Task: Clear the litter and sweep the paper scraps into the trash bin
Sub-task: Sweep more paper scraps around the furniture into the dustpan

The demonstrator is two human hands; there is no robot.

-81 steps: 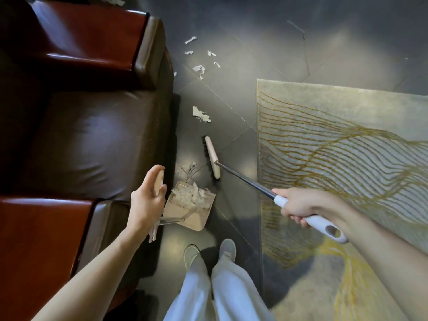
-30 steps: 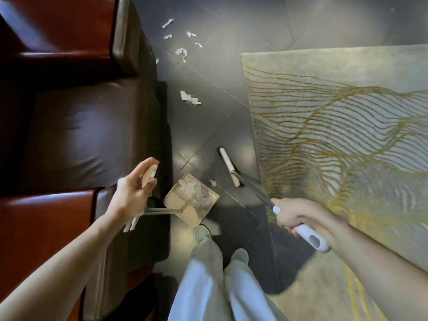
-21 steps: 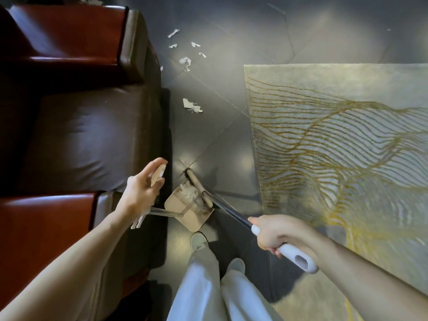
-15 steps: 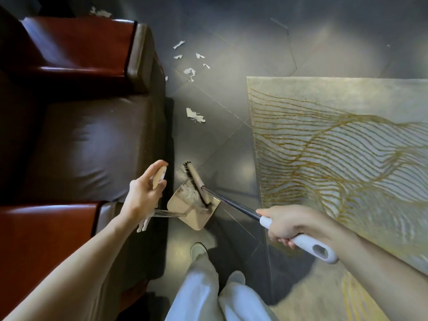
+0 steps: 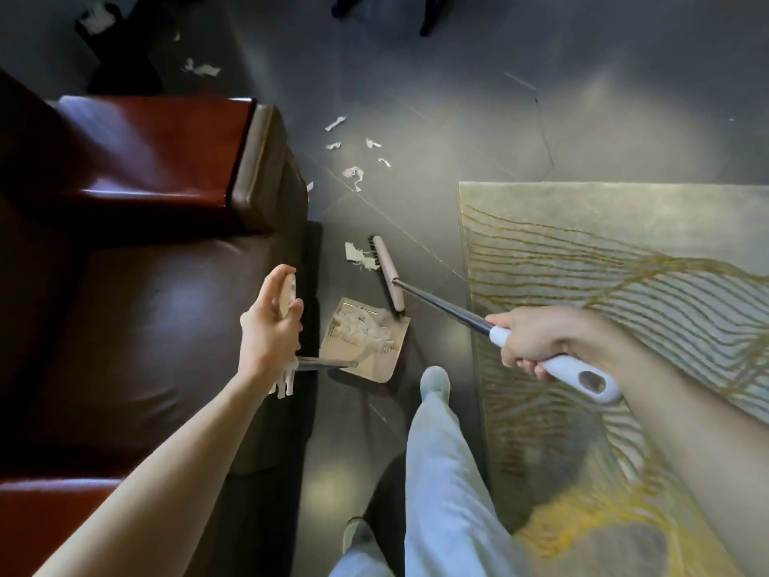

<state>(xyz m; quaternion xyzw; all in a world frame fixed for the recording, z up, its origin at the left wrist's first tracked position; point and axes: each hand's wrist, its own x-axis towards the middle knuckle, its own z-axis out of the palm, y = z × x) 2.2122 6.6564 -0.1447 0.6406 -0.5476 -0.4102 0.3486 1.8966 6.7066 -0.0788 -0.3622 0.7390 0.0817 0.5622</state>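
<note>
Currently | left hand (image 5: 270, 326) curled round dustpan handle (image 5: 288, 291) | right hand (image 5: 537, 343) gripping white broom handle (image 5: 582, 376)

Glossy leather armchair (image 5: 137, 326), matt dark floor tiles (image 5: 416, 97), woven rug (image 5: 624, 264), torn paper scraps (image 5: 353, 174), smooth plastic dustpan (image 5: 370, 364).

The room was dim, lit softly from above. Pale pools of glare lay on the dark floor (image 5: 603, 114) and on the leather armchair (image 5: 174, 301), whose front cast a deep shadow along the tiles. The paper scraps (image 5: 353, 174) at centre showed sharp. The rug (image 5: 582, 251) smeared into blur at its near corner. Wide-angle bending curved the frame's edges, and the upper corners fell into darkness.
</note>
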